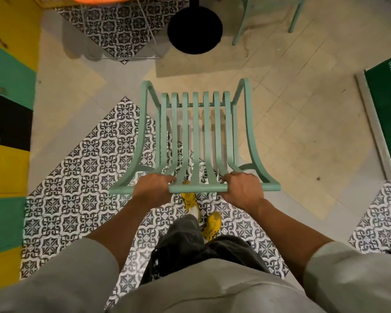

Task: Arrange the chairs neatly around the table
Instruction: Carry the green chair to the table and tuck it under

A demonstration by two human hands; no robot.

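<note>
Mint-green slatted chair (195, 136), held at top rail, mid-placement.
Left hand (152, 187) and right hand (243, 188) were clasped on it; bench base (194, 30) was well apart, second chair (269, 16) judged already placed.

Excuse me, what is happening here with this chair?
A person grips the top rail of a green slatted chair, left hand and right hand closed on it. The chair faces the round black table base ahead, apart from it. The legs of a second green chair show at the upper right.
</note>
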